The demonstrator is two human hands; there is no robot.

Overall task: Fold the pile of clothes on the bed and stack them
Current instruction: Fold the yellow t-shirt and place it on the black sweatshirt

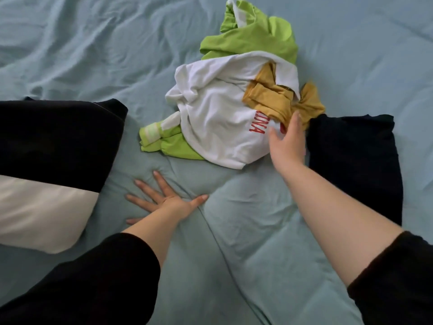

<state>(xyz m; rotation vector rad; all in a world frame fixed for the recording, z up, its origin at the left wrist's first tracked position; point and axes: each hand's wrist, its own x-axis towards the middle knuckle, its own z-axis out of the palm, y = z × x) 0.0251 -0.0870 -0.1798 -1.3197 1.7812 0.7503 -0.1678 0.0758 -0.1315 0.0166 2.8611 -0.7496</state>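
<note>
A loose pile of clothes lies mid-bed: a white shirt with red letters (215,118) on top, a lime green garment (253,41) under and behind it, and a mustard yellow piece (276,99) at its right. My right hand (288,139) reaches over the pile's right edge with fingers straight, at the yellow piece and the white shirt; whether it touches them is unclear. My left hand (164,200) lies flat with spread fingers, pressing on the blue sheet (234,231) in front of the pile. A black garment (353,165) lies right of the pile.
At the left lies another black folded garment (58,137) on top of a white one (39,212). The wrinkled light blue sheet covers the whole bed, with bare stretches at the far left, far right and near me.
</note>
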